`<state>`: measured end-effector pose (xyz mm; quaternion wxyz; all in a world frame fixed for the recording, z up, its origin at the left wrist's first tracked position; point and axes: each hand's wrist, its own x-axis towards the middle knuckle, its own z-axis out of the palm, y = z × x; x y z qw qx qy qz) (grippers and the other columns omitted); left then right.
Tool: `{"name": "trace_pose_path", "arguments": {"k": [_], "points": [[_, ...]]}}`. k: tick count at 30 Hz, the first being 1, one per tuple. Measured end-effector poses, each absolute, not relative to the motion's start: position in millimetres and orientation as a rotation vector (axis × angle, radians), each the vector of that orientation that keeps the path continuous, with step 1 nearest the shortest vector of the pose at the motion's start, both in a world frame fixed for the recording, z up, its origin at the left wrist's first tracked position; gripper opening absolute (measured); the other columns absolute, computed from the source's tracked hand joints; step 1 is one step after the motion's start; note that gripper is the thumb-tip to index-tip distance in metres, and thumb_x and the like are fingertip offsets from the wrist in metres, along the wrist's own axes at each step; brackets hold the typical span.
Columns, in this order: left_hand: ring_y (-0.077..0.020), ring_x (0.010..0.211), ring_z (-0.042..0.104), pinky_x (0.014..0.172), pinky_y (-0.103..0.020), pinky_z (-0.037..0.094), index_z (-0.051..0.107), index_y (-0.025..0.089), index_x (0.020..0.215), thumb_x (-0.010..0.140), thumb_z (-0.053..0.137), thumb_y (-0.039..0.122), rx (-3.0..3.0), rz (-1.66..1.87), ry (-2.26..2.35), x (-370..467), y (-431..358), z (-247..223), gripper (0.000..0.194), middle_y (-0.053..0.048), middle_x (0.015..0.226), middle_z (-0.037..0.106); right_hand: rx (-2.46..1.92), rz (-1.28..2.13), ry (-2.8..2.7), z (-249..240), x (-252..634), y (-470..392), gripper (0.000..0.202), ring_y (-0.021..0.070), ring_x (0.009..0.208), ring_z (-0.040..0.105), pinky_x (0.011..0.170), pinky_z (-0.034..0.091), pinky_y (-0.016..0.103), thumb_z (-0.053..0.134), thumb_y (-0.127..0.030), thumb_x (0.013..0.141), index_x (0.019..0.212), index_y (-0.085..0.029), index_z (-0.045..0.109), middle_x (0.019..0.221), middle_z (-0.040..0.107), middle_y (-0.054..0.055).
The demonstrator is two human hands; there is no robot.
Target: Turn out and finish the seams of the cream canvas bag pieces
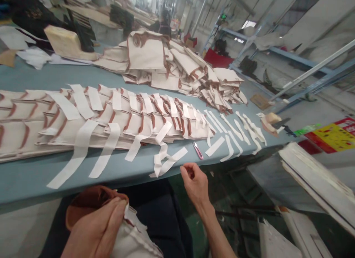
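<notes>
My left hand (95,224) is closed around a sewn fabric piece (134,234), cream cloth with a brown part folded up behind my fingers, held over my lap. At the table's front edge is my right hand (195,182), thumb and forefinger pinched together; anything between them is too small to make out. Just beyond it lie a crumpled white strip (173,160) and a small pink-handled thread snipper (198,150). Several more white strips (104,150) are draped over overlapping rows of cream pieces with brown edging (138,121).
A heaped pile of cream pieces (146,54) rises at the back of the blue-grey table (108,78). Loose white strips (234,128) lie along the right end. A yellowish foam block (62,41) stands at back left. White boards (313,184) lean at the right.
</notes>
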<state>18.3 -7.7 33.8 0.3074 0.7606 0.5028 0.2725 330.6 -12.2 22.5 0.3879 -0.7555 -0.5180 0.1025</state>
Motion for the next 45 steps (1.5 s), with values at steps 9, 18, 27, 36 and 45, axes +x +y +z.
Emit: {"name": "trace_pose_path", "arguments": {"k": [9,18,27,36,45], "points": [[-0.0229,0.060,0.069,0.064,-0.033,0.044,0.053,0.028,0.069,0.104,0.046,0.049,2.094,0.509,1.389,90,47,49,0.041,0.001,0.061,0.066,-1.825,0.146,-1.592,30,331,26,0.018,0.0264,0.099,0.072,0.089,0.053,0.035,0.072,-0.027,0.094,0.110,-0.020,0.074,0.109,0.080,0.011],[-0.0292,0.064,0.072,0.064,-0.034,0.040,0.067,0.023,0.120,0.097,0.048,0.052,2.038,0.275,1.480,124,69,50,0.042,0.001,0.066,0.070,-1.792,0.186,-1.753,41,344,55,0.013,0.0249,0.095,0.074,0.084,0.052,0.034,0.078,-0.029,0.095,0.105,-0.022,0.075,0.101,0.082,0.005],[-0.0283,0.065,0.068,0.065,-0.033,0.035,0.067,0.025,0.095,0.099,0.055,0.038,1.994,0.211,1.604,135,81,47,0.018,0.001,0.062,0.064,-1.814,0.121,-1.886,28,331,61,0.013,0.0281,0.092,0.069,0.080,0.049,0.037,0.070,-0.011,0.096,0.093,-0.023,0.074,0.095,0.080,0.008],[-0.0242,0.060,0.060,0.063,-0.033,0.036,0.062,0.026,0.083,0.093,0.048,0.042,1.888,0.307,1.588,117,82,49,0.023,0.004,0.057,0.055,-1.716,0.120,-1.770,42,334,66,0.019,0.0238,0.088,0.070,0.082,0.050,0.033,0.059,-0.014,0.098,0.099,-0.023,0.076,0.093,0.080,0.006],[-0.0235,0.060,0.064,0.062,-0.031,0.040,0.069,0.019,0.121,0.100,0.049,0.052,1.951,0.398,1.440,123,94,60,0.044,0.006,0.060,0.057,-1.578,0.220,-1.821,35,343,72,0.016,0.0206,0.089,0.073,0.083,0.055,0.031,0.061,-0.018,0.102,0.098,-0.023,0.076,0.101,0.081,0.006]]}}
